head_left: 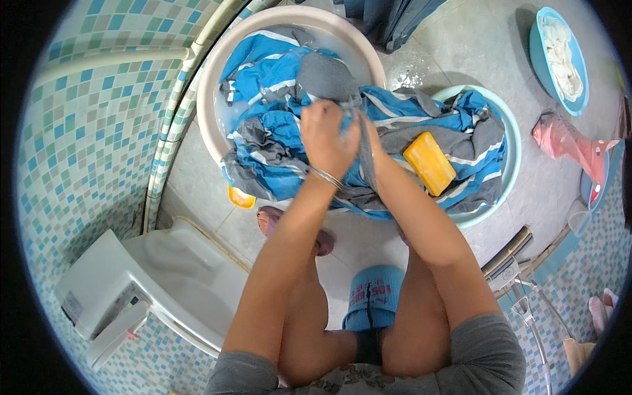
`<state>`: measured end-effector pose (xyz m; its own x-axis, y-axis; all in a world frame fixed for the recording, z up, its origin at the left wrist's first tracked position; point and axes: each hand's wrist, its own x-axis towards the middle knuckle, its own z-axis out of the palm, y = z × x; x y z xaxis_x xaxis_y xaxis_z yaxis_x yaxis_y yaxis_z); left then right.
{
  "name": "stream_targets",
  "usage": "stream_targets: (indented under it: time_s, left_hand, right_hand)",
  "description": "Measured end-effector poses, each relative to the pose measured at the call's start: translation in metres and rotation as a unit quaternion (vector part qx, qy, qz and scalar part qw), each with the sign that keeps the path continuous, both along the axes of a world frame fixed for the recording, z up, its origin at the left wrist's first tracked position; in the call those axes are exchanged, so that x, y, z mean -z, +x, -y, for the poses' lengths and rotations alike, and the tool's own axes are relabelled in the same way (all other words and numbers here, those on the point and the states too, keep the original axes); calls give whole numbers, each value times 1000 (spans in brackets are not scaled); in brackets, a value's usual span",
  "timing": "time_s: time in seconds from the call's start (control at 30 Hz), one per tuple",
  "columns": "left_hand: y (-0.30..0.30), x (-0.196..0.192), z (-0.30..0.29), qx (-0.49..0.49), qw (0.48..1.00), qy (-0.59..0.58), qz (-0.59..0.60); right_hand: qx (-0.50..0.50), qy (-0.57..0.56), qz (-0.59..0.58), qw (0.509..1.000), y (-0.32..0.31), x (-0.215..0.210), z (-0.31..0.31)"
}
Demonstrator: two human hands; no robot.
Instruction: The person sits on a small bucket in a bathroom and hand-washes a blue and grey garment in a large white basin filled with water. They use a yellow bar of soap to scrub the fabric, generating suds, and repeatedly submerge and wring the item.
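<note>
A large wet cloth (263, 138) with blue, grey and white stripes spreads from a soapy pale pink basin (205, 99) into a light blue basin (512, 141) on the right. My left hand (327, 138) is closed on a bunched part of this cloth over the pink basin's right side, its fingers slightly blurred. Pressed against it, my right hand (370, 135) grips the cloth too, mostly hidden behind the left hand and a hanging grey fold. A yellow soap bar (429, 163) rests on the cloth in the light blue basin.
An orange-yellow dish (241, 197) sits beside the pink basin. A white toilet (151, 270) stands at the left, a blue stool or bucket (375, 296) between my legs. Farther right are a blue tub (541, 66) with white cloth, a pink bag (566, 136) and a shower fixture (507, 273).
</note>
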<state>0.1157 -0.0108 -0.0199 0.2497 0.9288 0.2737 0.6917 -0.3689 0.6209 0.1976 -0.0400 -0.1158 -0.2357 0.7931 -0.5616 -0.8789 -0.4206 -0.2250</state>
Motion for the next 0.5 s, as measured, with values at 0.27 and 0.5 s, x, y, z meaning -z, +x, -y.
stream_targets:
  time_s: [0.27, 0.5]
  left_hand:
    - [24, -45, 19, 2, 998, -17, 52]
    - [-42, 0, -38, -104, 988, -113, -10]
  right_hand:
    - [40, 29, 129, 990, 9, -7, -10]
    - [-25, 20, 340, 940, -11, -128, -11]
